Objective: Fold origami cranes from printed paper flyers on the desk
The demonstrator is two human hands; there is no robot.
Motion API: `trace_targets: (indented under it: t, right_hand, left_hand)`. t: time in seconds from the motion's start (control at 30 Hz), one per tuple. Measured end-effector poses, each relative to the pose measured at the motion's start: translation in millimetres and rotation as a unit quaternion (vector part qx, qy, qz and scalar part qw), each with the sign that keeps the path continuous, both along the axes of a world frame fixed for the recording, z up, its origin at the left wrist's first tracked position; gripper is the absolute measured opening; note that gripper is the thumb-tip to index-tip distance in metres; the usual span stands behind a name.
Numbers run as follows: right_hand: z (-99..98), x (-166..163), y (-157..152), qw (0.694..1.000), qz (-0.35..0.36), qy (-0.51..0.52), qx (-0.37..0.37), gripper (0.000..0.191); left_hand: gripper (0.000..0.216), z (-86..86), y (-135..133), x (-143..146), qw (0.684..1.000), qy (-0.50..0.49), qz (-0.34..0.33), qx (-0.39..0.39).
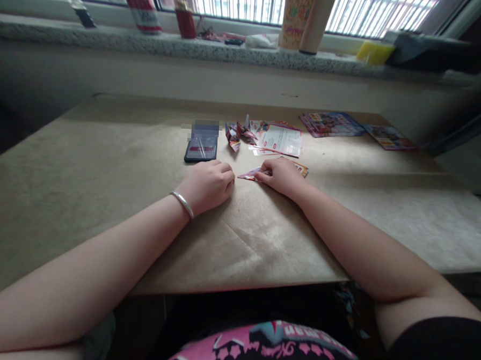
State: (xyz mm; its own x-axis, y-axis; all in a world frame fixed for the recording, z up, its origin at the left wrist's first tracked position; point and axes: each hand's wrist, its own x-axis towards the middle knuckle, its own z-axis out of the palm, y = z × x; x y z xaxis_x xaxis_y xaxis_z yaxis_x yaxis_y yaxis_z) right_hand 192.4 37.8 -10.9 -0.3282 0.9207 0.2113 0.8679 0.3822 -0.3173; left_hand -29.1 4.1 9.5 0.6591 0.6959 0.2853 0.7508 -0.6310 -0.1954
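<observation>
My right hand [281, 177] pinches a colourful printed paper [249, 174] folded to a narrow point, flat on the table. The paper's orange edge [303, 169] shows beyond my knuckles; its middle is covered. My left hand [212, 184] rests on the table in a loose fist just left of the paper's tip, apart from it, with nothing visible in it. A silver bangle [182, 202] circles that wrist. Right behind my left hand lies a phone [202, 147], its screen up. Small folded paper figures [235, 134] stand to the phone's right.
Printed sheets [283, 139] lie behind my right hand. Farther right are a stack of colourful cards [332, 124] and another colourful card pile [390, 138]. A red can [141, 5], a patterned cup [296, 19] and a yellow item [374, 52] stand on the windowsill [215, 52].
</observation>
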Motion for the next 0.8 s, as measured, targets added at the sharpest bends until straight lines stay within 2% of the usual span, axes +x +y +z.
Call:
trace_targets:
  t: [0.07,0.13,0.2,0.33,0.5,0.8]
  right_hand:
    - [-1.1,-2.1,0.8,1.0,0.011,0.008,0.003,0.025]
    - [-1.7,-5.6,1.3,1.0,0.022,0.017,0.004,0.025]
    - [-1.6,-9.4,1.2,0.999,0.026,0.022,0.007,0.025]
    - [0.9,-9.7,0.5,1.0,0.019,0.01,0.012,0.024]
    - [5.4,6.6,-0.3,0.999,-0.037,-0.03,0.011,0.027]
    - [4.1,17.6,1.3,0.998,-0.056,-0.01,-0.017,0.027]
  left_hand:
    - [0.029,-3.5,3.3,-0.1,0.999,-0.027,-0.024,0.001]
    - [0.031,-6.8,6.3,1.1,0.995,-0.045,-0.087,-0.015]
    - [0.032,-9.5,7.2,3.5,0.992,-0.053,-0.114,-0.024]
    - [0.031,-11.8,3.5,8.8,0.993,-0.06,-0.095,-0.027]
    - [0.03,-9.6,-0.9,11.6,0.996,-0.04,-0.075,-0.035]
    - [0.032,-6.9,-1.6,14.9,0.997,-0.024,-0.07,-0.032]
